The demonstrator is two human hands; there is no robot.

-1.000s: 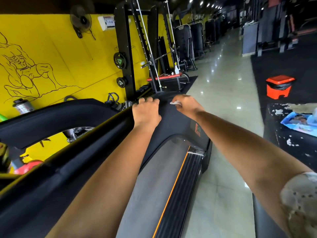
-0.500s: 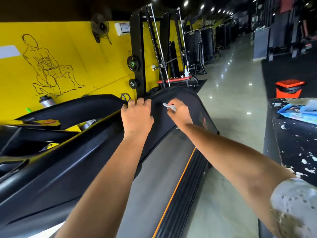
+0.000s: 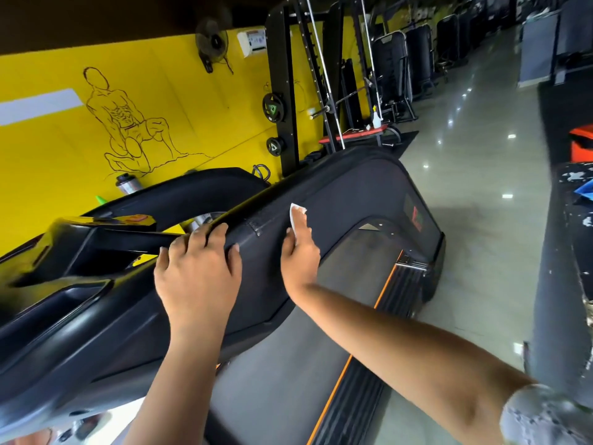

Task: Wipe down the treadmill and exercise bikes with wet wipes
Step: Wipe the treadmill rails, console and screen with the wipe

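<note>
Head view: the right hand lies flat on the treadmill, on the black cover's near left side. Its grip is open, and straight fingers press the wipe down; a white corner shows past the fingertips. The left hand rests just left of the cover on the rail, fingers spread, grip open too.

From where I stand, the wipe looks small and only pinned, not pinched, so a hard stroke could leave it behind or bunch it up. The person leans in on the left hand; a slip off that smooth rail could tip them toward the belt.
</note>
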